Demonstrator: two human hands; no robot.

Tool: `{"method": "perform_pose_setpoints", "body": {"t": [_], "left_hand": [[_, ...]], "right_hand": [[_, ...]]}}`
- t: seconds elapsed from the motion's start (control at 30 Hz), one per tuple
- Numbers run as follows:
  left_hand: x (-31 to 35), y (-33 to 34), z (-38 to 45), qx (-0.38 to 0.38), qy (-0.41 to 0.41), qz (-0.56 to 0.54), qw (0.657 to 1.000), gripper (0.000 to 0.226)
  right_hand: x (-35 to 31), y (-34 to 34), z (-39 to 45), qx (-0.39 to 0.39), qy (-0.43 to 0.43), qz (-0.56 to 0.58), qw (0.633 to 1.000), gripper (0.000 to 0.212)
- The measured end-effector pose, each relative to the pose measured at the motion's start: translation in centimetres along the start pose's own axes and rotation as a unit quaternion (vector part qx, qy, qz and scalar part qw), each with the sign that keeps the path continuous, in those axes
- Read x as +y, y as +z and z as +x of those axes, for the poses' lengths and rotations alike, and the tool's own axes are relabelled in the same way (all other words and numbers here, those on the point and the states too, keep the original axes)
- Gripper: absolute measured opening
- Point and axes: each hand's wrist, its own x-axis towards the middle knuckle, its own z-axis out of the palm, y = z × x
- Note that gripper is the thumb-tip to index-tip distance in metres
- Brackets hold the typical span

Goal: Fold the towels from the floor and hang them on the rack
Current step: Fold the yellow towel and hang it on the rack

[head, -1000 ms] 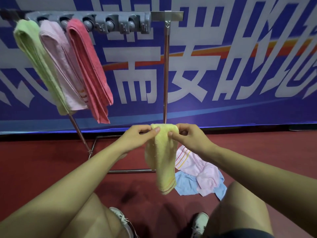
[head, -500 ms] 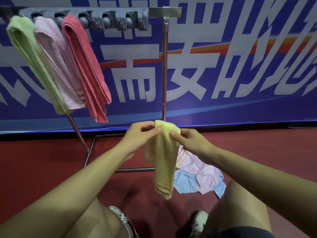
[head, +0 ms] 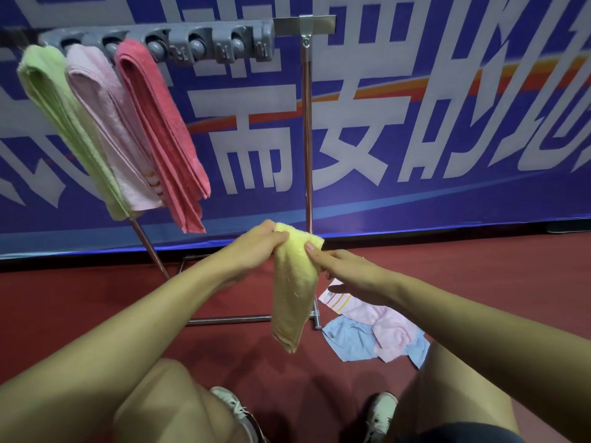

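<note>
Rack [head: 220, 43] holds three folded towels; hands grip yellow towel [head: 295, 282].

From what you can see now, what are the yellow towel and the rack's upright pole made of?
Yellow towel: looks like soft terry cloth, matte, with a fuzzy looped surface; it droops limply from both hands. Upright pole: probably polished metal, perhaps steel, since it shines with bright reflections.

Rack [head: 306, 123] base partly hidden behind yellow towel [head: 294, 282]; bar's left end blurred at frame edge. Blue towel [head: 348, 343] half-covered by pink towel [head: 383, 324]. Banner [head: 447, 139] lettering cropped above.
</note>
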Motion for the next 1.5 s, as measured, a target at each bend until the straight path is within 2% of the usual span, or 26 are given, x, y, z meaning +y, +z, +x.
{"method": "perform_pose_setpoints", "body": {"t": [0.17,0.27,0.33,0.4,0.47,0.57,0.6,0.73,0.77,0.9,0.97,1.03,1.13,1.27,1.37,1.5], "left_hand": [[-0.6,0.3,-0.2,0.010,0.020,0.015,1.000,0.037],[-0.7,0.6,-0.2,0.004,0.018,0.004,1.000,0.031],[-0.8,0.8,-0.3,-0.004,0.012,-0.024,1.000,0.029],[-0.9,1.0,-0.4,-0.015,0.014,-0.072,0.997,0.032],[-0.9,1.2,-0.5,-0.015,0.013,-0.114,0.993,0.025],[-0.8,1.3,-1.0,-0.020,0.005,-0.135,0.991,0.021],[-0.7,1.3,-1.1,-0.020,0.013,-0.133,0.991,0.022],[-1.3,1.1,-0.9,-0.030,0.026,-0.100,0.994,0.048],[-1.4,1.1,-0.9,-0.035,0.030,-0.102,0.994,0.048],[-0.8,1.0,-0.9,-0.024,0.046,-0.060,0.997,0.033],[-0.9,0.9,-0.9,-0.002,0.069,-0.009,0.998,0.023],[-0.9,0.6,-1.0,0.033,0.088,0.021,0.995,0.019],[-1.1,0.0,-1.1,0.060,0.073,0.028,0.995,0.017],[-1.1,-0.1,-1.0,0.087,0.049,0.036,0.994,0.022],[-0.2,-0.5,-1.2,0.121,0.041,0.039,0.991,0.039],[1.2,-2.2,-1.1,0.107,0.083,0.029,0.990,0.024]], "right_hand": [[0.5,0.0,0.2,-0.004,0.005,0.058,0.998,0.051],[0.9,-0.1,-0.1,-0.029,0.049,0.059,0.997,0.061],[1.0,0.0,-0.3,-0.035,0.081,0.039,0.995,0.066],[0.8,0.2,-0.6,-0.039,0.094,0.043,0.994,0.059],[0.6,0.2,-0.7,-0.024,0.094,0.044,0.994,0.058],[0.7,0.0,-0.6,-0.008,0.092,0.011,0.996,0.074],[0.7,-0.1,-0.7,-0.002,0.087,-0.010,0.996,0.078],[0.4,0.0,-0.6,0.022,0.051,-0.075,0.996,0.091],[0.3,0.1,-0.6,0.031,0.027,-0.069,0.997,0.089],[-0.2,0.2,-0.3,0.065,-0.042,0.032,0.997,0.041],[-0.2,0.1,-0.1,0.088,-0.063,0.069,0.992,0.031],[0.0,-0.1,0.2,0.135,-0.076,0.040,0.987,0.028],[0.2,-0.4,0.2,0.200,-0.079,0.009,0.977,0.032],[-0.5,0.0,0.0,0.220,-0.079,-0.041,0.971,0.033],[-1.6,-0.2,0.0,0.250,-0.093,-0.055,0.962,0.035],[-4.1,-0.9,-0.6,0.220,-0.088,-0.007,0.972,0.029]]}}
